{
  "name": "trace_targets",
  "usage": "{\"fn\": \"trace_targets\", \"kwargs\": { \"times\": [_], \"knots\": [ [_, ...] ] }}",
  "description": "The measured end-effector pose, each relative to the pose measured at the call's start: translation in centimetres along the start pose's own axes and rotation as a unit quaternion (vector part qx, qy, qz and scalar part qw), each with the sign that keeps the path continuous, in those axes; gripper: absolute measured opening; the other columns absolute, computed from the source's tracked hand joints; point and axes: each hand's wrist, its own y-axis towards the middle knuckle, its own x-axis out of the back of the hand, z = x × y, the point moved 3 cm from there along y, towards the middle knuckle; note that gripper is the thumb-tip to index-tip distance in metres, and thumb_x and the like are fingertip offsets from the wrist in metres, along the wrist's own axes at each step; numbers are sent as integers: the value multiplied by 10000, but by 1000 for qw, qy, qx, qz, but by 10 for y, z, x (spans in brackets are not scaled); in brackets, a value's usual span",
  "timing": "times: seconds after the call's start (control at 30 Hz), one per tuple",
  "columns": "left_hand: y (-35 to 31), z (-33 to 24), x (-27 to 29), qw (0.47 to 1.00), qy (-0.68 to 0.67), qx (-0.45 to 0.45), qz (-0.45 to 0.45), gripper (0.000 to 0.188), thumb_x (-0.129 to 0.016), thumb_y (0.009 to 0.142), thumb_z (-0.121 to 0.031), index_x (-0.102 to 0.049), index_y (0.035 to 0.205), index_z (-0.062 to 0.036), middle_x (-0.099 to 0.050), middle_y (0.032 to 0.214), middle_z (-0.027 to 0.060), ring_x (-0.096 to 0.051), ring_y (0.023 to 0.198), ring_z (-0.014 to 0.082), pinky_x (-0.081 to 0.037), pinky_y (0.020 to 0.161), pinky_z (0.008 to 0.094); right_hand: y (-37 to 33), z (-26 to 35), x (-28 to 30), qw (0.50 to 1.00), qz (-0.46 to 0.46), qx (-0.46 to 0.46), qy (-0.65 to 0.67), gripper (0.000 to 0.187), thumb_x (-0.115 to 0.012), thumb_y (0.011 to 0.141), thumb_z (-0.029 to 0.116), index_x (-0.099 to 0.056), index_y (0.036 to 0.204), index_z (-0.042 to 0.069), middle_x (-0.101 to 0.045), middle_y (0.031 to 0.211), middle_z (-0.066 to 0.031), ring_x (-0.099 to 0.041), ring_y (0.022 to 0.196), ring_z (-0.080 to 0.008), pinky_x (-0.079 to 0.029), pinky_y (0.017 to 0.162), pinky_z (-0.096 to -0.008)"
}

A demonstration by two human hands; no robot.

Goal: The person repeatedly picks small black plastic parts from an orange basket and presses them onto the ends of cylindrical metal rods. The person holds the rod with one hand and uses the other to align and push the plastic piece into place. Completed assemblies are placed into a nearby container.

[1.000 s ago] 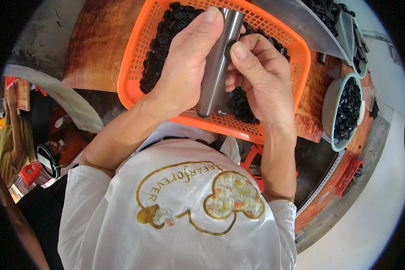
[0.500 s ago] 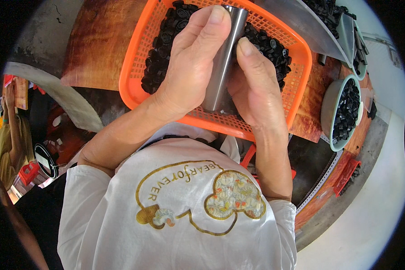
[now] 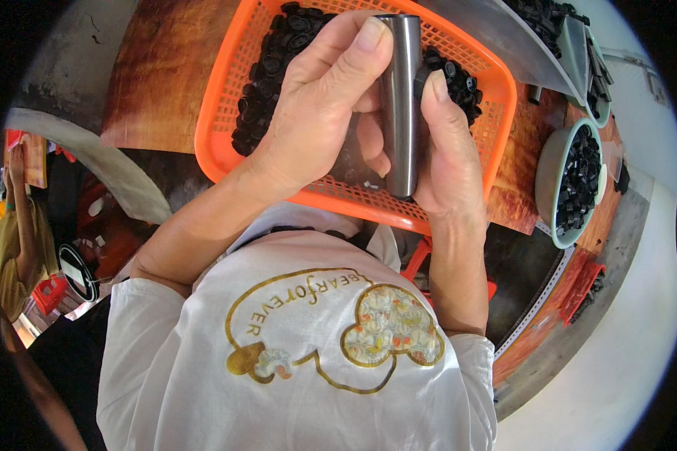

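Note:
A smooth grey metal tube (image 3: 402, 113) stands nearly lengthwise in front of me, above the basket. My left hand (image 3: 316, 124) is closed round its left side, thumb near the top end and fingertips showing behind. On the other side my right hand (image 3: 453, 161) is closed against the tube, its thumb raised beside a dark rounded piece (image 3: 420, 79) that touches the tube's wall. The right fingers are mostly hidden. Below lies an orange plastic basket (image 3: 205, 139) with heaps of small black plastic parts (image 3: 267, 98).
A pale green basin (image 3: 547, 177) of small black pieces stands at the right on the wooden table (image 3: 158, 83). Farther back are a clear sheet-like tray (image 3: 515, 56) and another container with dark tubes (image 3: 598, 83). Another person's arm (image 3: 26, 203) shows at far left.
The tube has shifted slightly right and turned more upright. My right hand has moved right and a little down; the dark piece beside its thumb now shows.

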Motion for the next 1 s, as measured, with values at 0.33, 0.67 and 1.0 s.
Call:
{"fn": "trace_targets", "kwargs": {
  "times": [0.33, 0.67, 1.0],
  "knots": [
    [12, 16, -1, 976, 32, -196, 90, 347, -496, 1034, -313, -550, 1204, -16, -621, 854, 29, -602, 621, 80, -496, 508, 223, -7, 6, -1, 999, 5, 26, 45, 503, -548, 966, 487, -657, 956, -3, -642, 707, -78, -578, 567, -112, -468, 526, -220],
    [8, 12, 2, 965, 120, -208, 107, 353, -494, 1033, -308, -541, 1200, -1, -633, 925, 46, -606, 647, 77, -495, 500, 216, -8, 6, 1, 998, 27, 53, 27, 495, -545, 976, 467, -664, 945, -13, -640, 704, -83, -580, 586, -118, -473, 543, -226],
    [7, 5, -1, 944, 210, -196, 160, 421, -430, 1038, -343, -441, 1260, 14, -608, 1124, 222, -638, 938, 229, -559, 735, 319, -11, 11, 8, 997, 37, 73, -11, 477, -538, 983, 425, -637, 973, -42, -653, 767, -108, -600, 624, -138, -472, 555, -239]
  ]
}}
